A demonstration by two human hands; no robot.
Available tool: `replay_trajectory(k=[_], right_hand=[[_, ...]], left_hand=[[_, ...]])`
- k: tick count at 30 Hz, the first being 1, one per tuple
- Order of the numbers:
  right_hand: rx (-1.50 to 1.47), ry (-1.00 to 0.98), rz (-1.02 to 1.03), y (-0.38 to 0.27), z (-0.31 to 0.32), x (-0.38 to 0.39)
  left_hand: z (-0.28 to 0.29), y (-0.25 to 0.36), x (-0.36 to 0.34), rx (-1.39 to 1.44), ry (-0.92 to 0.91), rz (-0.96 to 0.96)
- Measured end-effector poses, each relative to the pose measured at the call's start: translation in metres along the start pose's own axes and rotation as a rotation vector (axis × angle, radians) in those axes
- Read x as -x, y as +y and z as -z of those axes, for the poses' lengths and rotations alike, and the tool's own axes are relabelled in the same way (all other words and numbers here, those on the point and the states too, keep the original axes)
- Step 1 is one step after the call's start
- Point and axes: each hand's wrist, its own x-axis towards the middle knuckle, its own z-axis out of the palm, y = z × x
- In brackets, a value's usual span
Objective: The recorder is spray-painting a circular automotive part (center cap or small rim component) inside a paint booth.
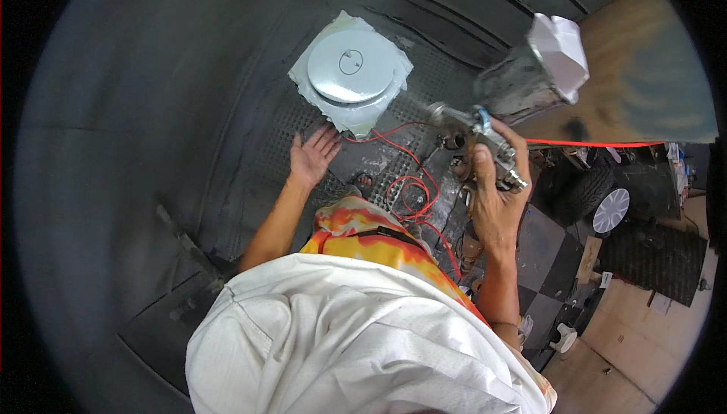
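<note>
In my right hand [500, 194] is a metal spray gun [485, 138], its nozzle end pointing left toward a round white disc [352, 66]. A faint mist hangs off the nozzle. The disc has a small ring mark at its middle and sits on a pale, ragged-edged sheet [318, 96]; what bears them underneath is hidden. My left hand [314, 157], palm up with fingers spread, is just below the sheet's near edge and holds nothing. Whether its fingertips touch the sheet I cannot tell.
A red hose [413, 194] lies coiled on the dark studded floor. A stained container topped with white lining [560, 58] stands right of the spray gun. Farther right are a tyre [587, 191], a silver wheel cover [611, 211] and a wooden block [588, 260]. Dark walls enclose the left.
</note>
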Motion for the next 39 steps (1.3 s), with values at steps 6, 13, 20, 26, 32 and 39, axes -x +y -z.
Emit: replay_trajectory(k=[6,13,20,26,32,39], right_hand=[[0.005,-0.179,-0.131,-0.007,-0.002,0.012],[0.097,0.067,0.003,0.001,0.016,-0.008],[0.061,-0.022,-0.039,-0.006,-0.007,-0.015],[0.004,-0.162,-0.116,-0.018,-0.021,-0.010],[0.057,-0.197,-0.057,-0.016,-0.034,-0.037],[0.101,-0.044,-0.041,-0.020,-0.032,-0.056]], left_hand=[[-0.017,-0.015,0.006,0.040,0.066,0.073],[-0.035,-0.021,0.003,0.109,-0.053,0.101],[-0.047,-0.025,-0.001,0.154,-0.057,0.081],[-0.065,-0.025,0.003,0.162,0.009,0.094],[-0.062,-0.021,0.001,0.163,-0.021,0.109],[-0.066,-0.010,-0.004,0.108,0.024,0.095]])
